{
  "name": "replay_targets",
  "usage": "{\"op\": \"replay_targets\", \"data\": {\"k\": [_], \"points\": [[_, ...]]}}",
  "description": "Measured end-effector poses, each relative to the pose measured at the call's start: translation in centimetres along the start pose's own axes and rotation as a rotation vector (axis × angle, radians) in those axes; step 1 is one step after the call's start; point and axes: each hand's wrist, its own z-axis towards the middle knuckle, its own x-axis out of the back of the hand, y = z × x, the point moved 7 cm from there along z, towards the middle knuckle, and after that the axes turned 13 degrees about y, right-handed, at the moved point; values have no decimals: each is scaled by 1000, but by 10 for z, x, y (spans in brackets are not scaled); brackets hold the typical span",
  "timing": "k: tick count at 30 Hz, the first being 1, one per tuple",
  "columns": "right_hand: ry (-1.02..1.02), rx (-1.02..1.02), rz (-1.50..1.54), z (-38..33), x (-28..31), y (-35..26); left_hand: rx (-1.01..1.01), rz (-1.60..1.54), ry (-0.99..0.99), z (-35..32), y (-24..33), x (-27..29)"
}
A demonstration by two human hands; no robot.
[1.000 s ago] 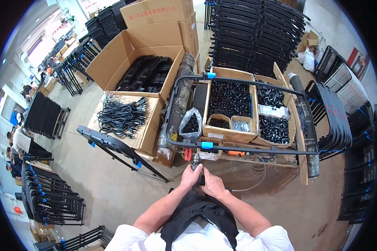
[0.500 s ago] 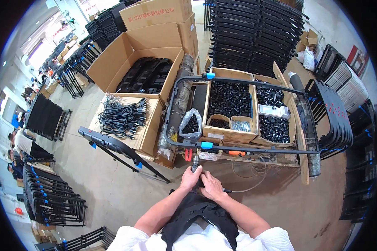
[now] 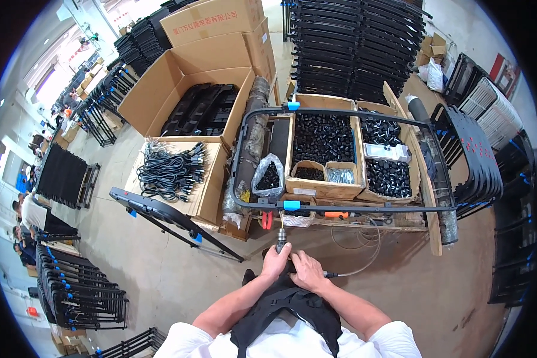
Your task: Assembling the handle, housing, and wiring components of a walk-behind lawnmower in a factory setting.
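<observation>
Both of my hands are closed around a dark drill (image 3: 281, 238) with a metal chuck, in front of my body. My left hand (image 3: 274, 262) wraps its front part, just behind the chuck. My right hand (image 3: 306, 269) grips the rear, where a hose leads off to the right; the hands hide most of the body. The thin bit points away from me, its tip close to the near bar of a black tubular frame (image 3: 364, 209); whether it touches cannot be made out. A blue sleeve (image 3: 291, 205) sits on that bar, beside red-handled pliers (image 3: 267, 220).
Under the frame, wooden boxes (image 3: 328, 190) hold black plastic parts and screws, with a plastic bag (image 3: 269, 176) alongside. Black cables (image 3: 172, 170) lie on a carton at left. A folded black frame (image 3: 161, 209) leans there. An orange-handled tool (image 3: 336, 215) lies beneath the near bar.
The drill and both hands have drawn back slightly toward me, so more of the bit shows between chuck and bar. My grip stays the same. The whole view has shifted a little.
</observation>
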Motion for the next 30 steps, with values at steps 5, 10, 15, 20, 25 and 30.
{"op": "replay_targets", "data": {"k": [5, 10, 15, 20, 25, 30], "points": [[34, -73, 9, 1, 24, 0, -41, -16, -61, 1, 6, -16], [12, -76, 31, 2, 29, 7, -37, -42, -26, -3, 13, -19], [34, -58, 15, 5, 27, 10, -43, -44, 10, -3, 16, -15], [34, -89, 59, 5, 36, 4, -77, -1, 1, 6, 6, -20], [50, -90, 44, 5, 33, 10, -82, -7, 2, 7, 8, -22], [6, -113, 60, 8, 29, 11, -90, -11, 14, 14, 5, -22]]}}
